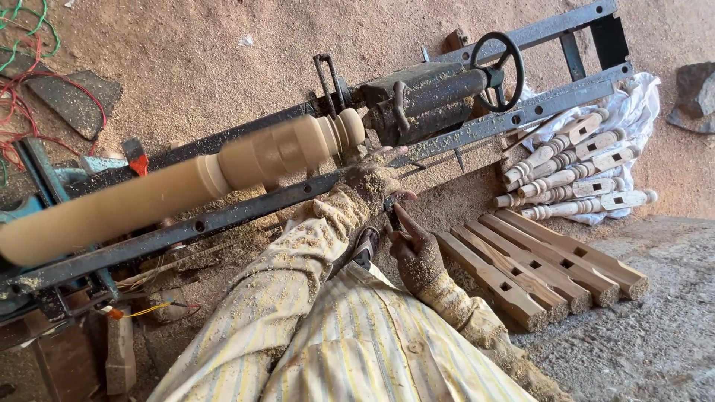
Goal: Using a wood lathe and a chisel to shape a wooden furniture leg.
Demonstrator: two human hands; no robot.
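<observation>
A pale turned wooden workpiece [223,167] is mounted on a dark metal lathe [246,205], and its left part is blurred. My left hand [370,181], coated in sawdust, rests against the lathe's front rail just below the workpiece's beaded end. It grips a small dark tool [389,216] that points down. My right hand [414,251] is just below, with its forefinger and thumb pinching the lower end of that tool. The tailstock [428,97] with its black handwheel [497,71] sits right of the workpiece.
Several turned wooden legs [573,175] lie on a white cloth to the right. A row of square slotted wooden blanks [544,268] sits below them. Sawdust covers the ground. Coloured wires [22,82] lie at top left, and a stone [696,93] at far right.
</observation>
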